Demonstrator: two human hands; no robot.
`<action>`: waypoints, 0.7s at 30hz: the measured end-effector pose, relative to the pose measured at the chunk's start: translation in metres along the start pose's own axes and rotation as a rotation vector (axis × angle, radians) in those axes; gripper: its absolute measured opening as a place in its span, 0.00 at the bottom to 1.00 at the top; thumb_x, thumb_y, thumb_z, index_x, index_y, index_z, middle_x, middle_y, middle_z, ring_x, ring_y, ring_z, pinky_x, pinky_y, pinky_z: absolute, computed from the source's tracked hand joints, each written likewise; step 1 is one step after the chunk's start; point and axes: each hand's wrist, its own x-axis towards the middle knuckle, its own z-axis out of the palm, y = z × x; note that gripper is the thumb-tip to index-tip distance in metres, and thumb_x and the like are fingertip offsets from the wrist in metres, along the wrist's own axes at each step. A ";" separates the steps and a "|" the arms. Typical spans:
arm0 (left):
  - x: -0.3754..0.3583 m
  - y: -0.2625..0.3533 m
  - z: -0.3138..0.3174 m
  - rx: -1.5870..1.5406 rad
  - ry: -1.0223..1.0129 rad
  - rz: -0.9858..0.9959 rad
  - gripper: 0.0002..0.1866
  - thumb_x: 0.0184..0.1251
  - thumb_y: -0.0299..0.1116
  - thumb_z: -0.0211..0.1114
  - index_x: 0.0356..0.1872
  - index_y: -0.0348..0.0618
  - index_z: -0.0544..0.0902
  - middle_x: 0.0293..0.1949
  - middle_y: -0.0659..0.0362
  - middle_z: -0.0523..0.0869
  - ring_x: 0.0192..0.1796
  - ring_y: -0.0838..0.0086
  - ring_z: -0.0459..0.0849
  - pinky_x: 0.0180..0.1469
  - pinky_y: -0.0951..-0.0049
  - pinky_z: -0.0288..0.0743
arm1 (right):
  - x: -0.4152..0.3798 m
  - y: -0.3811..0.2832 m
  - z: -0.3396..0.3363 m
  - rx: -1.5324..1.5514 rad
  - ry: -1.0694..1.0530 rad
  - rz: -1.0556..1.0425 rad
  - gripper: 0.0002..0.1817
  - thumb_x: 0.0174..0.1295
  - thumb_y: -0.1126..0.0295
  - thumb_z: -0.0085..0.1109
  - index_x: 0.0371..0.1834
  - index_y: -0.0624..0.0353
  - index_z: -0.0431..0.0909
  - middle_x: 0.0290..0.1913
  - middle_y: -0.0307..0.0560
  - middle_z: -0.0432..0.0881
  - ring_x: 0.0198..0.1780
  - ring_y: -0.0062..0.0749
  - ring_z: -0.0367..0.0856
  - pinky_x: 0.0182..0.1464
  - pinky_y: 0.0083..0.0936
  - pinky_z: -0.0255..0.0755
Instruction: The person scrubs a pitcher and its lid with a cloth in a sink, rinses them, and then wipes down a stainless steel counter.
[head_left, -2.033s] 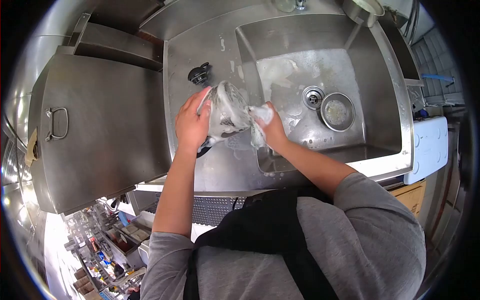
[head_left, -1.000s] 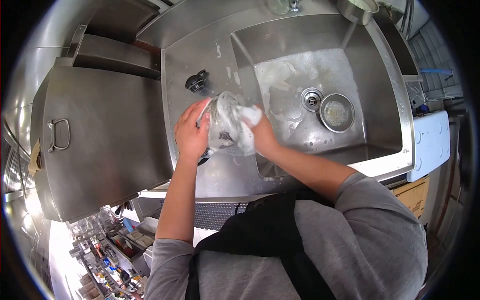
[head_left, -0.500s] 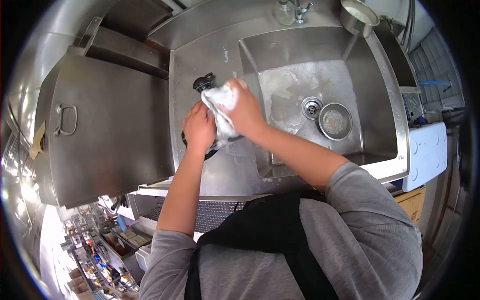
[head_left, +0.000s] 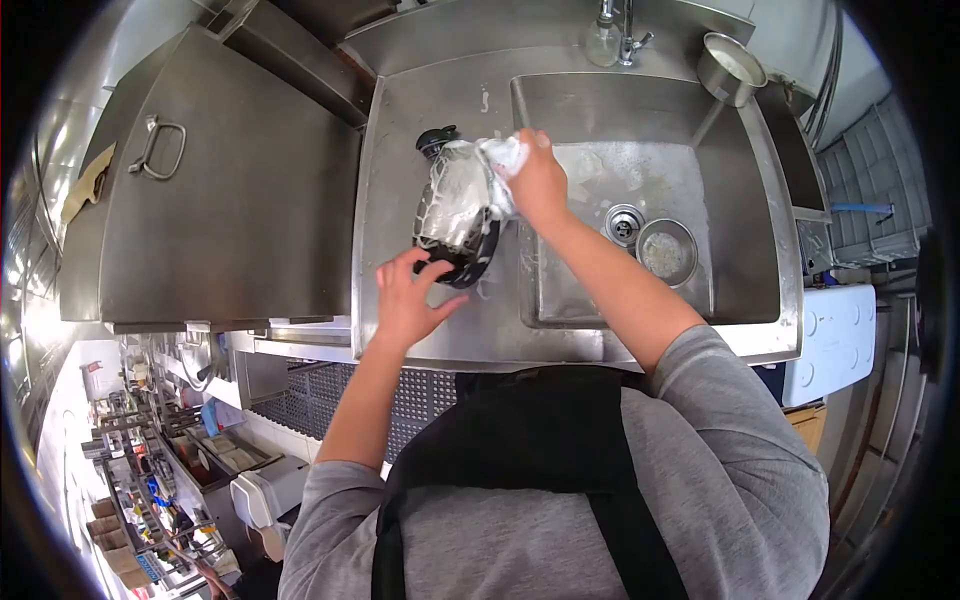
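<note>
A clear, suds-streaked jug [head_left: 455, 200] lies on the steel drainboard left of the sink, with a black lower part, a black curved handle and a black piece [head_left: 436, 139] at its far end. My right hand [head_left: 540, 185] grips a wet white cloth [head_left: 506, 160] and presses it along the jug's right side. Fingers spread and curved, my left hand [head_left: 405, 300] is at the jug's black near end, with nothing gripped in it.
The steel sink [head_left: 620, 307] is to the right, holding a small round metal pan [head_left: 668, 252] beside the drain [head_left: 624, 224]. A faucet [head_left: 628, 45], a glass bottle [head_left: 603, 43] and a metal pot [head_left: 730, 70] stand along the back. A steel cabinet [head_left: 240, 190] borders the drainboard.
My left hand has let go of the jug's side and moved back toward me, fingers spreading. My right hand has drawn the cloth to the jug's right side, uncovering its clear wall.
</note>
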 end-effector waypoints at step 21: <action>-0.001 0.002 0.040 -0.321 0.265 -0.001 0.15 0.51 0.29 0.74 0.36 0.40 0.76 0.70 0.45 0.60 0.72 0.43 0.55 0.70 0.51 0.57 | -0.114 0.051 -0.020 0.700 -0.336 0.378 0.22 0.61 0.57 0.66 0.45 0.67 0.77 0.37 0.46 0.83 0.37 0.26 0.79 0.41 0.24 0.73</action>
